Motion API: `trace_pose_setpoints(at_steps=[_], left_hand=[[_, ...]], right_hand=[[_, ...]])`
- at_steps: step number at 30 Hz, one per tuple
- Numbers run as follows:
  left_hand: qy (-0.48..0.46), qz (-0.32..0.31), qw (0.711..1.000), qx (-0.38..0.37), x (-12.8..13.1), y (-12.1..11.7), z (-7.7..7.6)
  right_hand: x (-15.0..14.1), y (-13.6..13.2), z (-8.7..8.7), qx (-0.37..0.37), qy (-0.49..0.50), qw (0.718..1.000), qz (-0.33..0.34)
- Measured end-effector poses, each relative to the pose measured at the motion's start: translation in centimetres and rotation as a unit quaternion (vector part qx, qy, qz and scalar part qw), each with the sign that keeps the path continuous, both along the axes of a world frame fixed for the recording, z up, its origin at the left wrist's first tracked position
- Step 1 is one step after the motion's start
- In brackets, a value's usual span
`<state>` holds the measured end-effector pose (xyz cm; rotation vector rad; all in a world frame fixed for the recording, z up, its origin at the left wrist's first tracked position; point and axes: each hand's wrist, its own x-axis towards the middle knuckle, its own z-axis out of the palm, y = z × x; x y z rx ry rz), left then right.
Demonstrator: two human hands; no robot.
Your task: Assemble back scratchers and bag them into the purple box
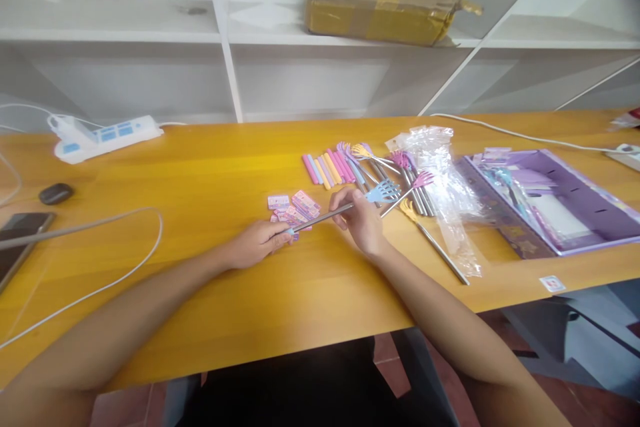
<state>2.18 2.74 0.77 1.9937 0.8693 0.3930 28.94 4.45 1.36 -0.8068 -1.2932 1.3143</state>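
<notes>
A back scratcher (323,217) with a metal rod and a light blue claw head slants up to the right between my hands. My left hand (257,243) is closed around its lower end, where a bit of light blue shows. Near the claw, my right hand (364,223) pinches the rod. Behind my hands lie small printed cards (305,203) in a loose pile and a row of coloured handle tubes (327,170). More back scratchers with pink, purple and yellow claws are heaped beyond my right hand; a yellow-headed back scratcher (437,247) lies apart, closer to me.
Clear plastic bags (430,150) lie beside a purple display box (510,230) holding packaged items. A power strip (110,137), a phone (23,240), a black mouse-like object (56,193) and white cables occupy the left. A taped cardboard parcel (380,10) sits on the shelf.
</notes>
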Motion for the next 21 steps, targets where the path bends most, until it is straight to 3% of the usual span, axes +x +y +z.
trace_pose_setpoints(at_steps=[5,13,21], left_hand=[[-0.006,0.005,1.000,-0.007,0.0,0.0,-0.1],[0.002,0.001,1.000,0.002,0.0,0.1,0.0],[-0.005,-0.008,1.000,-0.010,-0.1,0.1,0.1]], right_hand=[[0.3,0.2,0.0,0.004,-0.031,0.999,0.008],[1.3,1.2,0.7,0.029,0.029,0.991,-0.125],[2.6,2.2,1.1,0.064,0.066,0.981,-0.170]])
